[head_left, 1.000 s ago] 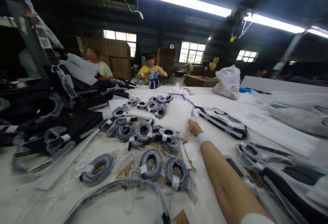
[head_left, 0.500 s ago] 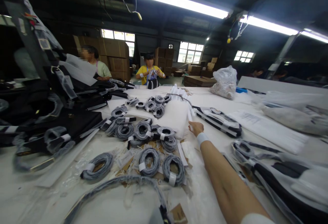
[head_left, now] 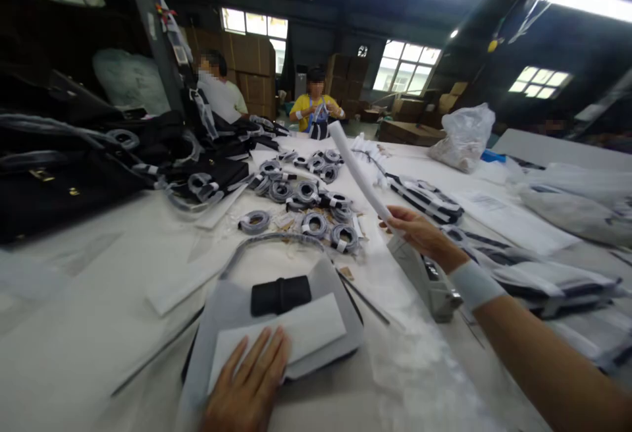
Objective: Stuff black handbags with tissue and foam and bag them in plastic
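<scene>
My right hand (head_left: pixel 419 234) is closed round the lower end of a long white foam roll (head_left: pixel 358 168), which tilts up and away to the left above the table. Flat on a folded white sheet (head_left: pixel 316 326) rests my left hand (head_left: pixel 249 379), its fingers extended. That sheet lies on a bag (head_left: pixel 340 346) covered in pale wrapping, with a wrapped handle (head_left: pixel 276 238) arching away from me. Beside the sheet, a black bow-like piece (head_left: pixel 281 295) sits on the bag. Under my right wrist stands a grey-white device (head_left: pixel 437 297), its kind unclear.
Several plastic-wrapped strap coils (head_left: pixel 307 191) lie beyond the bag. Black bags (head_left: pixel 74 185) are piled at left, wrapped bags (head_left: pixel 548 274) at right. A bundle of white rolls (head_left: pixel 370 155) and a clear plastic sack (head_left: pixel 464 135) stand farther back. Two people sit across the table.
My right hand has come back from the bundle of white rolls with one roll in it. My left hand has come into view on the sheet. The view has shifted left and down.
</scene>
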A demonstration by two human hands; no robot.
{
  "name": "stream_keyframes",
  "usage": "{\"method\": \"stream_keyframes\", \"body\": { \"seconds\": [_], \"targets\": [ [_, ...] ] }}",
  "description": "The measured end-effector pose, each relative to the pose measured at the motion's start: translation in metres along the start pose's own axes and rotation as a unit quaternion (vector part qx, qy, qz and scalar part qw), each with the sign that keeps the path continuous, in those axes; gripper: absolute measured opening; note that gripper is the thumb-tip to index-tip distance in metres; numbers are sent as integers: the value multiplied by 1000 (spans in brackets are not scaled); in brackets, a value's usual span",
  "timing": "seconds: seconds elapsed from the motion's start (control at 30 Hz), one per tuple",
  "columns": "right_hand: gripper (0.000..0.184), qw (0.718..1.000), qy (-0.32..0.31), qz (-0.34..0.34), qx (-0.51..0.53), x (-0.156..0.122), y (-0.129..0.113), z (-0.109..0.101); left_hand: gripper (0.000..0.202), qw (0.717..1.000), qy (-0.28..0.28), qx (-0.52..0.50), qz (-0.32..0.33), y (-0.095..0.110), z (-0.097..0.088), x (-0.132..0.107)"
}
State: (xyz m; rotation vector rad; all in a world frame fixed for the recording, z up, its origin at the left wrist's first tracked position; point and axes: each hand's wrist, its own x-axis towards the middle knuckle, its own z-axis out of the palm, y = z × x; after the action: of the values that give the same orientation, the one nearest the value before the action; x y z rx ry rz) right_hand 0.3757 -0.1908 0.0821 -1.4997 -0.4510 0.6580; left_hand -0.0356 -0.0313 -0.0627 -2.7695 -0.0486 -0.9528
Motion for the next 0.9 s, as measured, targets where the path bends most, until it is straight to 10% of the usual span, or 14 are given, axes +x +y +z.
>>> {"method": "stream_keyframes", "body": {
  "seconds": [0.13, 0.23, 0.37, 0.5, 0.63, 0.9],
  "targets": [
    [31, 917, -317, -27, -243, -105, 12, 7, 54, 999, -35, -9, -8, -3, -7, 2],
    [26, 854, -406, -35, -323, -168, 36, 24, 62, 996, -84, -12, 12, -7, -15, 10],
    [25, 843, -323, -71, -423, -210, 77, 54, 64, 984, -163, -52, 41, -17, -27, 27],
    [21, 842, -188, -273, -425, -207, 107, 80, 63, 969, -217, -105, 52, -31, -38, 49],
    [12, 753, -78, -479, -445, -188, 126, 96, 57, 954, -267, -126, 44, -34, -49, 62],
    [15, 678, -9, -576, -456, -168, 150, 103, 45, 985, -162, -18, -50, 13, -32, 43]
  ]
}}
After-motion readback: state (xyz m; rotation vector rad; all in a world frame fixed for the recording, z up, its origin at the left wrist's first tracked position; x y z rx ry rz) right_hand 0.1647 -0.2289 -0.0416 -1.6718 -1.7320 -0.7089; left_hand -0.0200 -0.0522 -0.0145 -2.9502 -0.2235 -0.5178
